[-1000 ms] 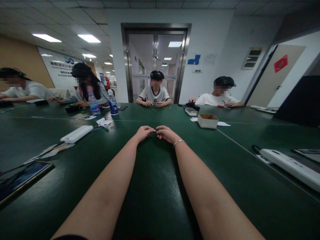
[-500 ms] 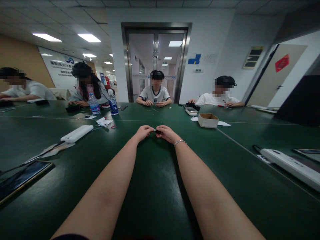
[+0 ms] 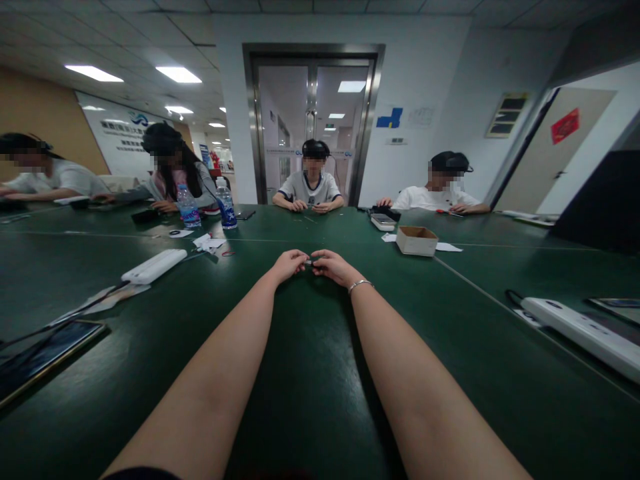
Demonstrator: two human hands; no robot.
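Over the green table [image 3: 313,373], my left hand [image 3: 289,265] and my right hand [image 3: 334,268] come together at the fingertips. Between them is a small dark piece with a silvery part [image 3: 309,263], too small to name its kind. My left hand pinches it from the left with bent fingers. From the right, thumb and fingers of my right hand close on its other end; the index finger lies above it. A silver bracelet [image 3: 361,285] circles my right wrist. Much of the piece is hidden by my fingers.
A white power strip [image 3: 154,267] and a phone [image 3: 47,357] lie left; another power strip [image 3: 583,333] lies right. Beyond my hands are two bottles [image 3: 227,205], paper scraps [image 3: 209,242] and a small open box [image 3: 417,241]. Several people sit around the table.
My right fingers have shifted on the small piece, the index finger lifting a little, and more of its silvery part shows. Across the table at left, a person's arm has reached out sideways.
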